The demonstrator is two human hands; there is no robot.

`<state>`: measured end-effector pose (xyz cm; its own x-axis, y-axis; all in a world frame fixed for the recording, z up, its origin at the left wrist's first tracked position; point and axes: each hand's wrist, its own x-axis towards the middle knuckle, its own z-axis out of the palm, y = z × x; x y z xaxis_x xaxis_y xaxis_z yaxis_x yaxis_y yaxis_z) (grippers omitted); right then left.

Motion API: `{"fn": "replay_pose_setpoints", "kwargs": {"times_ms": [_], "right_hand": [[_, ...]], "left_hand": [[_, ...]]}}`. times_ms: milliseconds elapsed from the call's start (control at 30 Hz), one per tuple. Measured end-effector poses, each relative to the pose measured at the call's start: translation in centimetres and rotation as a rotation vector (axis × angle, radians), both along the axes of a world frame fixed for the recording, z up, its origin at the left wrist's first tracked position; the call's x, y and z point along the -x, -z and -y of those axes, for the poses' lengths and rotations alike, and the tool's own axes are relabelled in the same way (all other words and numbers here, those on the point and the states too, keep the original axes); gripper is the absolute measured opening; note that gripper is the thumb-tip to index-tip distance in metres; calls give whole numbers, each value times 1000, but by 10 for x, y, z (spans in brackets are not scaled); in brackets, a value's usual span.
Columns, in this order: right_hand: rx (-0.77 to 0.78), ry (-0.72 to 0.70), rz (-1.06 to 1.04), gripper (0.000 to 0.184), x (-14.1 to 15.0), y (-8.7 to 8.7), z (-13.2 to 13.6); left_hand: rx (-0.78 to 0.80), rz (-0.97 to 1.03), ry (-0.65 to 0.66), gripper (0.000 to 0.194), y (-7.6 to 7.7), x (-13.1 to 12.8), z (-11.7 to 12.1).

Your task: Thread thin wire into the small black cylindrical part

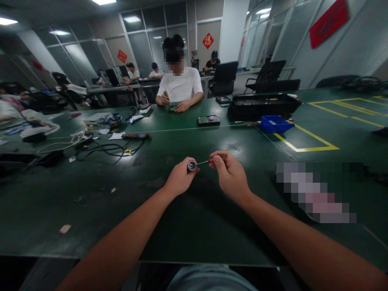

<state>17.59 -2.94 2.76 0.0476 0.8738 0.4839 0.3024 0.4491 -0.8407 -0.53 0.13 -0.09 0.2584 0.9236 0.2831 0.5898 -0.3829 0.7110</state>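
My left hand is closed around a small round dark part with a pale metallic rim, its face turned up towards me. What exactly this part is, I cannot make out. Between thumb and fingers of my right hand is a thin screwdriver with a slim metal shaft and a bit of red at the grip. The shaft points left, and its tip reaches the edge of the round part. My fingers hide most of the screwdriver's handle. Both hands are above the green table.
Ahead lie a hard drive, a blue bin and a long black tray. Cables and an electric screwdriver are at left. A blurred-out object lies right. Opposite sits a person in white.
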Motion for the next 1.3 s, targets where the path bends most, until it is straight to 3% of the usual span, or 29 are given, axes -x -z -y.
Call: {"fn": "replay_pose_setpoints", "kwargs": {"times_ms": [233,467,667,800,933,1100,1300], "right_hand": [[27,-58,-38,24,1,0,1],[-56,126,313,32,-3,-8,5],[-114,147,383,40,-3,-4,4],[-141,103,423,30,-2,-3,5],[-167,-47,410,14,-3,-6,6],[-154,-179,441,10,-4,-11,8],[-96,-96,404,15,-3,-10,10]], "left_hand": [[16,6,-7,15,0,1,0],[-8,-62,22,16,2,2,0],[-29,-78,17,16,3,3,-1],[-37,-87,26,15,2,3,-1],[-52,-89,20,15,1,4,0],[-38,-93,12,15,2,5,-1],[-14,-114,17,15,2,3,-1]]}}
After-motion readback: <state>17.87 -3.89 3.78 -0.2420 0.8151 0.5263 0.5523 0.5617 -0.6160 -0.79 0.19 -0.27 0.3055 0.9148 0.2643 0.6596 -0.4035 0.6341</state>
